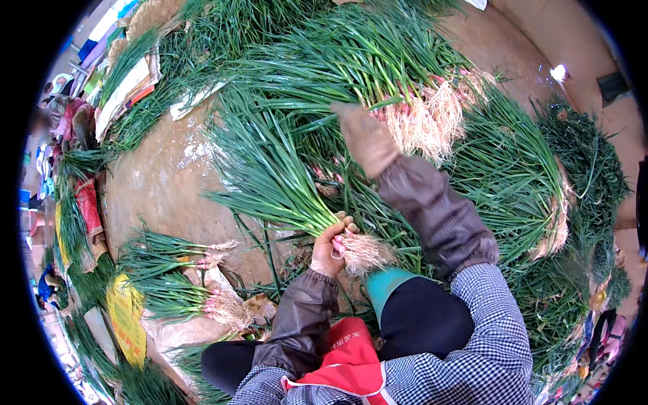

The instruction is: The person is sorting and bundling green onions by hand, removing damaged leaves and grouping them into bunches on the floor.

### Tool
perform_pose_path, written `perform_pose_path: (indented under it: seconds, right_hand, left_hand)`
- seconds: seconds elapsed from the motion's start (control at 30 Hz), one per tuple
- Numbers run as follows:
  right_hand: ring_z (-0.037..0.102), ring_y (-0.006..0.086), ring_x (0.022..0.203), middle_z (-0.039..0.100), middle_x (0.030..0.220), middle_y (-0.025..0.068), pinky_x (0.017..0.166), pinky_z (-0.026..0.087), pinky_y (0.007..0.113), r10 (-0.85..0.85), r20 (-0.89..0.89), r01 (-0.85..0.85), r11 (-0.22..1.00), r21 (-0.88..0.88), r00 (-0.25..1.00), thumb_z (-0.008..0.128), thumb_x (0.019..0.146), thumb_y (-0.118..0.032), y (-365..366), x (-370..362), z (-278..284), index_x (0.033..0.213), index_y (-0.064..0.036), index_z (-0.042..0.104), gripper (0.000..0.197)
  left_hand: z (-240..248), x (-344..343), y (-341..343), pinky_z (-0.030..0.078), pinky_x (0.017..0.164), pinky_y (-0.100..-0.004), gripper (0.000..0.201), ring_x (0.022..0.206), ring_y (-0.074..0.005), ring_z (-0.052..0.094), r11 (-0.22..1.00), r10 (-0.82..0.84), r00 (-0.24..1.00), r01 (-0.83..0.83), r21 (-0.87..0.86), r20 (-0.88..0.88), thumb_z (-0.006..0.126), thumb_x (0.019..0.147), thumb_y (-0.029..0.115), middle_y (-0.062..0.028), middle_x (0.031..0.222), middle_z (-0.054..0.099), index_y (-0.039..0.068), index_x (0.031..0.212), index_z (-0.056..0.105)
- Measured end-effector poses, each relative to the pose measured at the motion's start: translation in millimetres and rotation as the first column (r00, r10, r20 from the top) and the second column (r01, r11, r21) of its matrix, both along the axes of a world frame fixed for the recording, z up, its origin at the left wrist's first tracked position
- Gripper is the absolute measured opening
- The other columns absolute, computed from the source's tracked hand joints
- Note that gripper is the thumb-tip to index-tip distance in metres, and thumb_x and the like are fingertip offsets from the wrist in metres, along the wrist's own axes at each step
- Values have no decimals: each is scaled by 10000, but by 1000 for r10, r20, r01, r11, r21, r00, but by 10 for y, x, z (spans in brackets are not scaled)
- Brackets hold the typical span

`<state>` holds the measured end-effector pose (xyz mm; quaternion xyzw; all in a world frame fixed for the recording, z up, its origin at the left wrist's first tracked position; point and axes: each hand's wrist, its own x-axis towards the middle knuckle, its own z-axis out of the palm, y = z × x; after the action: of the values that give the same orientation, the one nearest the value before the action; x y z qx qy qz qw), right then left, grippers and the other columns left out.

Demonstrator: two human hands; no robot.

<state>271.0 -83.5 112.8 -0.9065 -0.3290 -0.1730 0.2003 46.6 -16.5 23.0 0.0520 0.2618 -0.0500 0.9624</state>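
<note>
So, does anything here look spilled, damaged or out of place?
Nothing stands out. The left hand grips a bunch of green onions near the roots; the right hand reaches to the big pile.

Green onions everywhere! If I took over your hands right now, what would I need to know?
Left hand: shut on a bunch of green onions, gripped just above the pale roots, leaves fanning up and left.
Right hand: blurred, reaching into the big onion pile; whether it grips anything cannot be told.
Done: two bunches lie on the ground at the left.
Left: large heaps remain ahead and to the right.
</note>
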Motion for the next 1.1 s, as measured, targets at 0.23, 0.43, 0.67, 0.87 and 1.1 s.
perform_pose_path:
  seconds: [0.23,0.43,0.67,0.87,1.1]
  right_hand:
    - [633,289,677,625,724,152,563,506,387,-171,-235,92,945,-314,957,528,865,-212,-350,88,-112,863,-59,629,184]
    - [614,345,662,587,690,123,559,480,435,301,-516,-435,887,-159,802,519,857,-254,-591,-1285,5,878,-76,581,190]
    - [621,288,763,648,879,118,663,484,361,16,-595,345,802,487,803,503,915,-270,-995,-855,-546,1026,-73,588,241]
    - [623,319,873,648,921,175,749,478,373,-221,-775,414,908,57,592,532,874,-466,-1296,-964,-992,1007,-43,585,446]
    - [614,324,843,653,891,167,763,477,371,-155,-864,103,987,-120,480,588,825,-484,-1001,-1183,-1110,1043,-28,601,506]
  left_hand:
    - [169,-33,161,508,731,-328,429,816,-195,588,999,2,991,2,-32,136,550,836,21,-127,1073,608,101,1249,470]
    - [-29,-39,246,517,726,-311,273,794,-207,612,985,-110,984,89,149,138,540,854,84,-126,927,630,-16,1107,557]
    - [160,11,91,460,887,-380,151,1000,-265,558,997,-18,988,7,74,152,555,805,27,-129,1045,617,27,952,591]
    - [-142,-188,165,446,901,-361,195,1009,-264,539,993,-119,992,117,23,53,541,795,17,-146,1060,594,-26,983,567]
    - [-183,-337,209,450,897,-368,223,1007,-260,541,988,-129,990,122,96,64,545,800,31,-140,1082,585,-25,1014,570]
